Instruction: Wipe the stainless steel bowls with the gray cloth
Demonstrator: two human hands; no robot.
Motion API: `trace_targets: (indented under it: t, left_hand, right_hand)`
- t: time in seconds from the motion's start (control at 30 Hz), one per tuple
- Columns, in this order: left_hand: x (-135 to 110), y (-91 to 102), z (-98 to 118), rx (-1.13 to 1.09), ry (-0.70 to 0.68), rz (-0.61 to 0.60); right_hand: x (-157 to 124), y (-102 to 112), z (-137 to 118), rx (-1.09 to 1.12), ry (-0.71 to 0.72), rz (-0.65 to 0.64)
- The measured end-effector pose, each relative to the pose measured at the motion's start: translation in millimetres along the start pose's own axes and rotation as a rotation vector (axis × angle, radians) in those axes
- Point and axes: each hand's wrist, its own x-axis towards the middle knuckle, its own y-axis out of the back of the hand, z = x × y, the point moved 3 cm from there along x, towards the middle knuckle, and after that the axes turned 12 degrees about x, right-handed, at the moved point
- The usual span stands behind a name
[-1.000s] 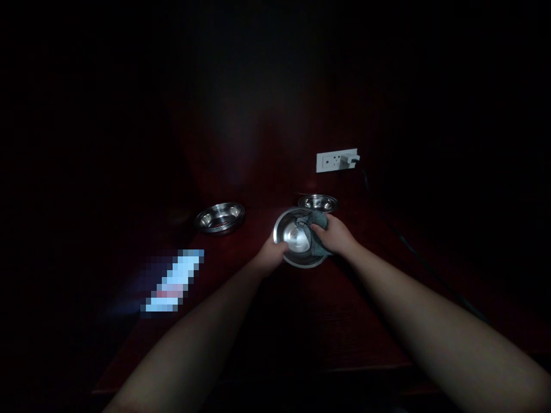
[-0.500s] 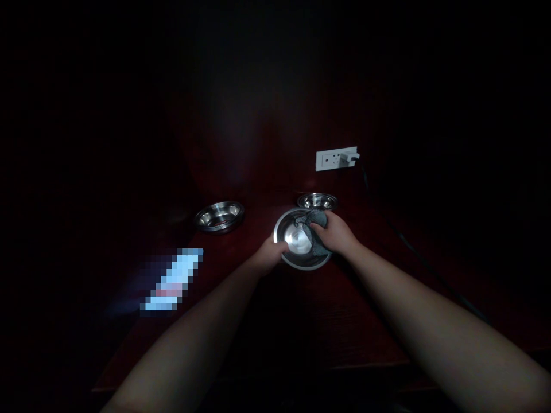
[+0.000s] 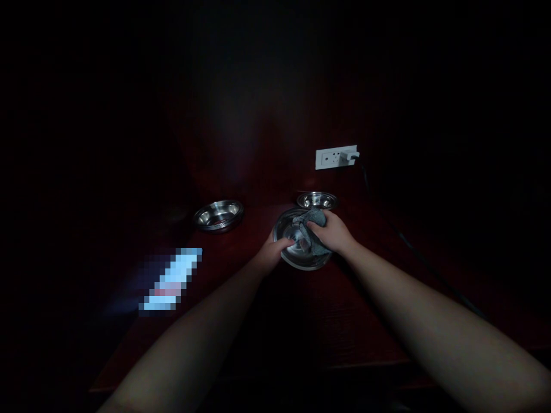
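A shiny metal bowl [image 3: 301,263] is held above the dark red table, its inside turned up toward me. My left hand [image 3: 272,253] grips its left rim, the thumb lying over the inner side and the fingers hidden beneath. In my right hand [image 3: 337,231] is a bunched grey-green cloth [image 3: 316,223], pressed against the bowl's inner right side. The cloth covers part of the rim there. Just behind the bowl sits a smaller metal dish [image 3: 317,199], partly hidden by my right hand and the cloth.
Stacked metal bowls [image 3: 218,216] stand at the back left of the table [image 3: 258,310]. A bright blurred-out screen [image 3: 172,281] lies at the left. On the back wall is a white socket panel [image 3: 336,158] with a plug, whose dark cable [image 3: 413,246] runs down to the right.
The bowl has turned or tilted slightly, and its inside looks darker. My left thumb reaches further inward over it. The cloth has shifted and bunched a little in my right hand.
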Motion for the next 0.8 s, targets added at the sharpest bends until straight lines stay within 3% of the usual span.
trace_targets:
  t: [0.23,0.53,0.63,0.8]
  left_hand:
    - [4.6,4.4,-3.7,-0.066,-0.030,0.031]
    - [13.5,16.4,1.8,0.023,-0.171,0.364]
    - [11.4,15.4,5.4,0.090,-0.225,0.369]
    - [7.4,9.6,13.4,0.309,-0.362,0.266]
  right_hand:
    - [-1.0,-0.6,-4.0,0.076,0.005,-0.007]
    - [2.3,-4.4,-0.2,0.065,0.057,-0.016]
    - [3.3,-4.6,2.0,0.043,0.008,-0.012]
    - [3.3,-4.1,3.6,0.047,-0.047,-0.014]
